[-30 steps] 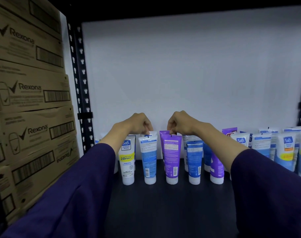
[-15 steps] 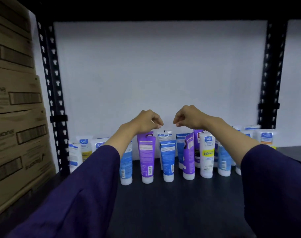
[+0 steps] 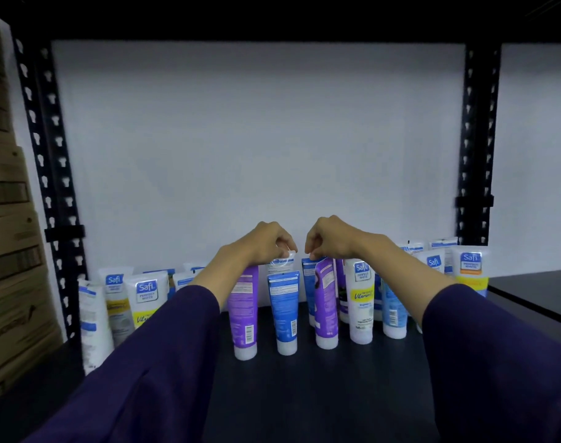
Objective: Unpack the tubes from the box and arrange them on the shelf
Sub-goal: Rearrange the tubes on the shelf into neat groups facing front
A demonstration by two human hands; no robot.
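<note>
Several Safi tubes stand cap-down in rows on the dark shelf (image 3: 304, 394). In the front row are a purple tube (image 3: 244, 310), a blue tube (image 3: 284, 311), a tilted purple tube (image 3: 325, 302) and a white Vitamin C tube (image 3: 362, 302). My left hand (image 3: 266, 243) pinches the crimped top of a white tube (image 3: 282, 262) in the row behind. My right hand (image 3: 332, 239) pinches the top of a blue tube (image 3: 308, 270), also in the back row. Both arms wear dark purple sleeves. No unpacking box is in view.
More white tubes (image 3: 145, 298) stand at the left end and others (image 3: 469, 266) at the right end. Stacked cardboard cartons (image 3: 10, 251) fill the far left. Black perforated uprights (image 3: 58, 219) (image 3: 474, 187) frame the bay, with a white wall behind.
My view swung right, away from the cartons. Both hands let go of the earlier tubes, lifted, shifted right along the row, then came down onto the tops of back-row tubes.
</note>
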